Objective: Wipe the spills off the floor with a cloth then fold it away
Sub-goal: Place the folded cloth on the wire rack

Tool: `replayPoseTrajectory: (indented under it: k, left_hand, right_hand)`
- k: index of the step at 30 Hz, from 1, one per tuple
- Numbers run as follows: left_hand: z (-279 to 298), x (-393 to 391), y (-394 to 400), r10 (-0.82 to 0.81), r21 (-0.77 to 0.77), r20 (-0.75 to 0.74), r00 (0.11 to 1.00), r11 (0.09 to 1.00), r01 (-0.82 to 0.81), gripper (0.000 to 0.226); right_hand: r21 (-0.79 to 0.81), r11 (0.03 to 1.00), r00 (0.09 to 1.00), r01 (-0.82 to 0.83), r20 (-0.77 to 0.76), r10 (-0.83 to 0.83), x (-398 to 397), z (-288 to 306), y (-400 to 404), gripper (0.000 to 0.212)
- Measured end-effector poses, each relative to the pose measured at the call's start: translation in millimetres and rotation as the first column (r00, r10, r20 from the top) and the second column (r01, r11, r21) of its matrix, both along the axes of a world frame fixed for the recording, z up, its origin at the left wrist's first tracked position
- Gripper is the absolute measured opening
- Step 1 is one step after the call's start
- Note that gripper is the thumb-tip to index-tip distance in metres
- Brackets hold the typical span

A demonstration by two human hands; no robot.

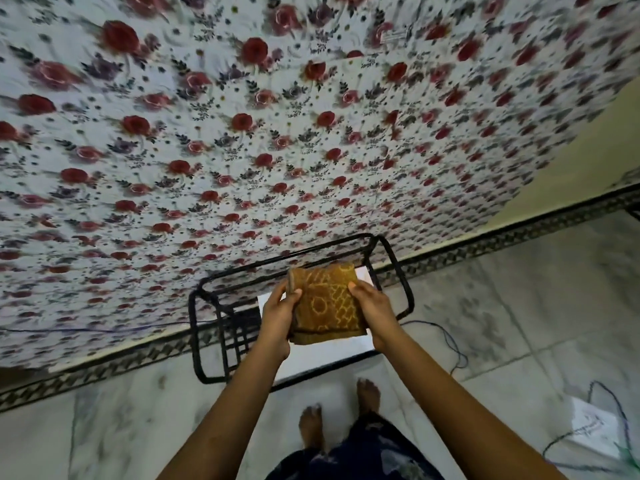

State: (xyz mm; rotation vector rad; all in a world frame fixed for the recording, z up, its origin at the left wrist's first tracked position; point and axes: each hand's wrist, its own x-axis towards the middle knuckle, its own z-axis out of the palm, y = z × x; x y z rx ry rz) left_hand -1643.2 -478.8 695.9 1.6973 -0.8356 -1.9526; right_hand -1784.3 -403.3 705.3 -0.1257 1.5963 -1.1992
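A brown cloth [327, 301] with a yellow pattern is folded into a thick rectangle and held in the air over a black wire rack [221, 327]. My left hand [277, 318] grips its left edge, thumb on top. My right hand [372, 306] grips the right edge, fingers curled round it. A white shelf surface [332, 355] of the rack lies just under the cloth.
A wall [242, 133] with a red-rose floral covering rises behind the rack. The marble floor [519, 306] spreads below, with a dark patterned skirting strip. My bare feet [311, 427] stand near the rack. A thin cord [450, 344] and a paper [595, 431] lie at the right.
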Motion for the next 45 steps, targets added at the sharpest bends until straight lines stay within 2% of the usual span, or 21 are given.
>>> replayPoseTrajectory:
  k: [4, 9, 12, 17, 22, 24, 28, 33, 35, 38, 40, 42, 44, 45]
  left_hand:
    - [-32, -25, -15, 0.058, 0.051, 0.066, 0.996, 0.997, -0.062, 0.017]
    - [-103, -35, -30, 0.081, 0.068, 0.106, 0.991, 0.994, -0.089, 0.016]
    - [-153, -29, -29, 0.101, 0.119, 0.148, 0.984, 0.986, -0.119, 0.024]
    - [-229, -15, -36, 0.125, 0.146, 0.175, 0.977, 0.978, -0.151, 0.026]
    - [-282, -16, -56, 0.139, 0.130, 0.165, 0.976, 0.978, -0.162, 0.021]
    - [-301, -19, -63, 0.110, 0.121, 0.173, 0.979, 0.984, -0.132, 0.027]
    - [-327, -21, -67, 0.010, 0.060, 0.279, 0.960, 0.998, -0.028, 0.035]
    - [-333, -18, -58, -0.089, -0.093, 0.552, 0.829, 0.981, 0.167, 0.041]
    - [-328, -17, -54, -0.128, -0.187, 0.641, 0.757, 0.930, 0.316, 0.052]
    - [-323, -15, -47, -0.245, -0.244, 0.722, 0.647, 0.785, 0.569, 0.058]
    - [-325, -14, -44, -0.331, -0.202, 0.757, 0.563, 0.702, 0.683, 0.061]
    - [-328, -13, -42, -0.369, -0.162, 0.760, 0.535, 0.690, 0.705, 0.062]
    - [-329, -10, -41, -0.386, -0.156, 0.736, 0.557, 0.704, 0.693, 0.062]
    - [-329, -9, -42, -0.391, -0.161, 0.726, 0.566, 0.703, 0.692, 0.063]
  right_hand:
    - [0.015, 0.989, 0.989, -0.149, 0.004, 0.149, -32, -41, -25, 0.037]
    - [0.051, 0.948, 0.942, -0.315, -0.102, 0.319, -50, -116, -43, 0.041]
    - [0.107, 0.939, 0.937, -0.325, -0.097, 0.336, -45, -168, -43, 0.038]
    - [0.158, 0.919, 0.927, -0.362, -0.039, 0.372, -28, -251, -46, 0.051]
    - [0.092, 0.944, 0.929, -0.316, -0.172, 0.327, -17, -307, -58, 0.045]
    - [0.085, 0.943, 0.913, -0.321, -0.238, 0.332, -18, -320, -64, 0.041]
    - [0.126, 0.876, 0.788, -0.466, -0.391, 0.475, -23, -339, -68, 0.041]
    - [0.272, 0.755, 0.595, -0.597, -0.482, 0.643, -26, -345, -69, 0.053]
    - [0.323, 0.703, 0.489, -0.634, -0.537, 0.688, -27, -346, -69, 0.058]
    - [0.390, 0.624, 0.333, -0.677, -0.594, 0.733, -30, -349, -66, 0.055]
    - [0.406, 0.596, 0.276, -0.693, -0.614, 0.740, -33, -352, -62, 0.053]
    - [0.429, 0.569, 0.230, -0.702, -0.619, 0.751, -35, -354, -60, 0.054]
    - [0.421, 0.566, 0.252, -0.709, -0.598, 0.761, -35, -352, -58, 0.055]
    - [0.399, 0.589, 0.295, -0.703, -0.591, 0.751, -34, -351, -59, 0.055]
